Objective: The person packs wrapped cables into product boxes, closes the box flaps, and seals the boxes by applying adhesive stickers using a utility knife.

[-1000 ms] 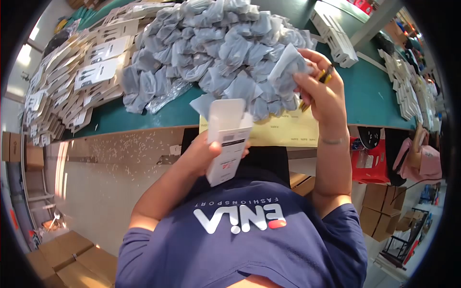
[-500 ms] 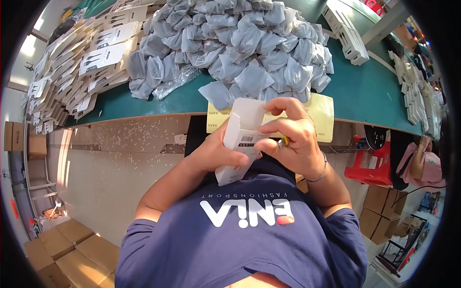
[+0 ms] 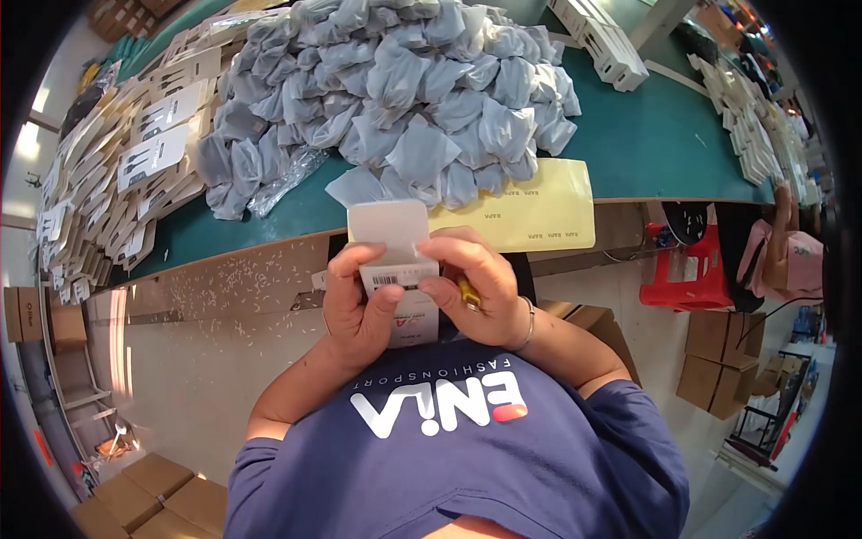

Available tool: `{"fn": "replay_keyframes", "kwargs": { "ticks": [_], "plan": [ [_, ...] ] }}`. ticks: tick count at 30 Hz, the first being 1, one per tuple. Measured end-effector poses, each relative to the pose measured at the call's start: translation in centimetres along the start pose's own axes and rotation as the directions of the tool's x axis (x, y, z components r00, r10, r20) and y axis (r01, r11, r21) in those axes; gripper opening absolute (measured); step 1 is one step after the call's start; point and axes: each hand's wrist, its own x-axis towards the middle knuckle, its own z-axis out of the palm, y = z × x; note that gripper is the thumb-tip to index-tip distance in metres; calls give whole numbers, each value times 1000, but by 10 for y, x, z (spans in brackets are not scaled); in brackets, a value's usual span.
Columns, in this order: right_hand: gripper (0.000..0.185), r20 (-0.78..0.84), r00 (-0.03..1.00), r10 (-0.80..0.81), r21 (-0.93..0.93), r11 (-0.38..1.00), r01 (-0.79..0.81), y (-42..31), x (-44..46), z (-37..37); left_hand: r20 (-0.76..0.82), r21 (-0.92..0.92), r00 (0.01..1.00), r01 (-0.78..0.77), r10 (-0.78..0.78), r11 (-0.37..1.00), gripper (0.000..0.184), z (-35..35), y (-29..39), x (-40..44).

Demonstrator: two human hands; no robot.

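A small white carton box (image 3: 413,325) with a barcode and printed text stands in front of my chest, its top flap (image 3: 388,225) raised. My left hand (image 3: 355,301) is closed round the left side of the box, thumb on the printed face near the barcode. From the right, my right hand (image 3: 480,292) grips the upper edge, fingers behind and thumb in front. A small yellow object (image 3: 468,294) sits against the fingers of my right hand; its kind is unclear. The inside of the box is hidden.
On the green table (image 3: 628,153) lie a heap of grey plastic-wrapped packets (image 3: 395,81), stacked printed white packages (image 3: 153,157) and a yellow sticker sheet (image 3: 548,211). More white boxes (image 3: 602,40) lie at right. A person in pink (image 3: 786,260) sits near a red stool (image 3: 687,269).
The box has moved left and turned upright, its flap now facing me. My left hand has shifted up its side, and my right hand has closed onto its upper edge.
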Motion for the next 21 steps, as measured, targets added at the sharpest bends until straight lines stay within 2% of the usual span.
{"fn": "replay_keyframes", "kwargs": {
  "ticks": [2, 3, 7, 13, 18, 21],
  "plan": [
    [41, 103, 992, -76, -68, 994, 83, 3, -1, 0, 110, 137, 993, -65, 50, 988, 50, -6, -4, -2],
    [41, 98, 993, -70, -69, 995, 77, 2, -2, 1, 116, 136, 992, -60, 44, 989, 50, -5, -2, -3],
    [36, 3, 994, 110, 4, 994, -110, -5, -6, 0, 59, -238, 976, 216, -208, 947, 41, 1, 5, -6],
    [31, 18, 990, 138, -21, 990, -138, -1, -13, -7, 28, -161, 973, 230, -229, 960, 37, 7, 0, -7],
    [21, 161, 976, 147, 35, 987, -155, -6, 1, -25, 107, 4, 971, 215, -214, 977, 35, -2, -4, -9],
    [16, 103, 986, 128, -36, 992, -124, -17, 11, -19, 39, -148, 976, 217, -214, 965, 33, 2, 0, 2]
  ]
}}
